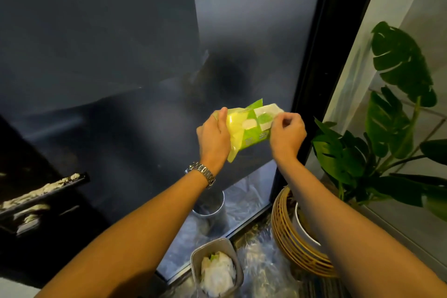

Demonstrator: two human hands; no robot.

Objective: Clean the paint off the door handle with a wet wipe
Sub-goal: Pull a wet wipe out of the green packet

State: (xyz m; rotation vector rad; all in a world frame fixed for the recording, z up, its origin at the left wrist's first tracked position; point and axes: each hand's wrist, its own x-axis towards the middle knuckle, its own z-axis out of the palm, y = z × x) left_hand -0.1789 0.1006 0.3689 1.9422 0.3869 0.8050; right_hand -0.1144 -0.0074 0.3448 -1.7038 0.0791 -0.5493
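A yellow-green wet wipe pack (249, 128) is held up in front of the dark glass panel. My left hand (214, 139), with a metal watch on the wrist, grips the pack's left end. My right hand (286, 134) pinches the white flap at the pack's right end, fingers closed on it. The dark door handle (41, 192) sits at the far left, streaked with white paint along its top edge. Both hands are well to the right of the handle.
A small bin (216, 267) with crumpled white wipes stands on the floor below my arms. A potted plant (387, 133) in a wicker basket (294, 239) stands at the right by the wall. The black door frame (314, 75) runs between glass and wall.
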